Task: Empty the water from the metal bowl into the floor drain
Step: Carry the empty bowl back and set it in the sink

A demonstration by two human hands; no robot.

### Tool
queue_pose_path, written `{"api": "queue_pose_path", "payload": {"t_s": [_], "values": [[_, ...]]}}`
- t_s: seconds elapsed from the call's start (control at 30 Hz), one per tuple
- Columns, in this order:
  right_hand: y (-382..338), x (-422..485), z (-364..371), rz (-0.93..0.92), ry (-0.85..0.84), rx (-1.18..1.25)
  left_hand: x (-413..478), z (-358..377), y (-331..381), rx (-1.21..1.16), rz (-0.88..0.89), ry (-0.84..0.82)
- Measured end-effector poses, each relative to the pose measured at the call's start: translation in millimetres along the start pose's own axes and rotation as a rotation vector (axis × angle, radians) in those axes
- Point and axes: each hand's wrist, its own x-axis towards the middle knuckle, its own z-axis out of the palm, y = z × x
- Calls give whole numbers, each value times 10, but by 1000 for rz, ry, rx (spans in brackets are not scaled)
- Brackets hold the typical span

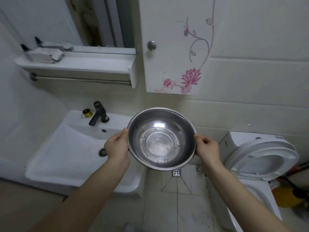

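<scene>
Tiled floor point(184, 206) between sink point(66, 156) and toilet point(260, 156); both hands point(117, 146) grip bowl point(161, 139) rim.

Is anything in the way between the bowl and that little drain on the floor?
No, nothing visible is. The metal bowl, held by the left hand and right hand, hangs over bare tiles near the floor drain.

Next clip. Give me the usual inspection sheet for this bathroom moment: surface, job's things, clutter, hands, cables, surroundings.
Surface: tiled floor, pale, scuffed.
Job's things: metal bowl held in the air near level; floor drain showing just under its near rim.
Clutter: small gold-lidded jar on the sink beside the black tap.
Hands: left hand and right hand each have a grip on the bowl's rim.
Cables: dark cable at the right by the toilet.
Surroundings: flowered cabinet, mirror shelf.
</scene>
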Motion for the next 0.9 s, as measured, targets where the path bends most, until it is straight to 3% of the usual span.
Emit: {"api": "queue_pose_path", "payload": {"t_s": [0.37,0.9], "values": [[-148,-272,888,-11,-97,-43,420,-701,385,-38,-26,61],[-138,-762,2375,-14,-110,-31,1524,-1728,1025,-41,9,64]]}}
